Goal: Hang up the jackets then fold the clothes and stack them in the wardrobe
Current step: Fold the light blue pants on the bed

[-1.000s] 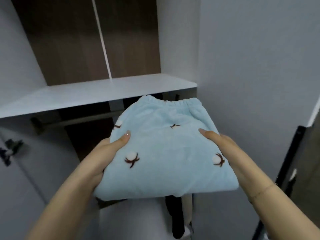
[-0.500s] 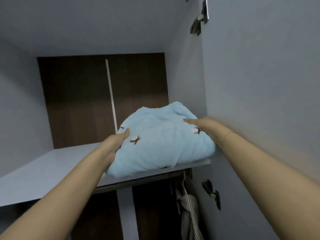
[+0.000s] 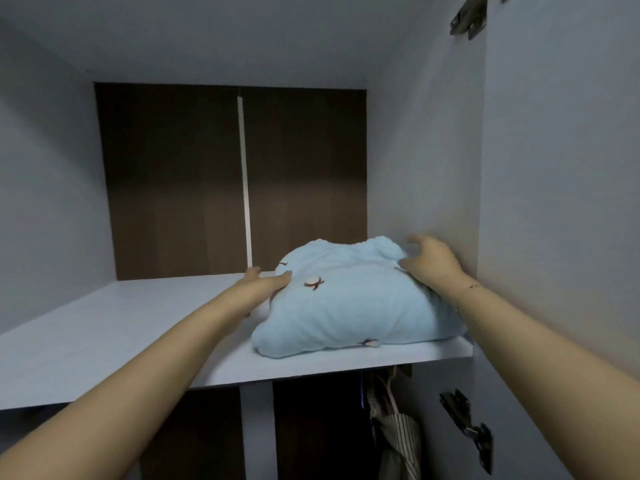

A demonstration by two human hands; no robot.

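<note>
You're working in dim, bluish light w/ no glare anywhere. Light reaches the shelf (image 3: 138,327) front from behind you; the brown back panel (image 3: 173,181) goes dark toward its top. Below the shelf it's near black, so the striped garment (image 3: 394,431) barely reads. Soft shadow sits under the folded blue fleece (image 3: 346,306). Whole pic is soft and smeary, esp. the top hinge (image 3: 471,19). Wide-angle bends the cabinet edges.

Pale wardrobe shelf (image 3: 104,341): folded light-blue fleece garment (image 3: 346,306) lies at right end, apparently against side wall.
</note>
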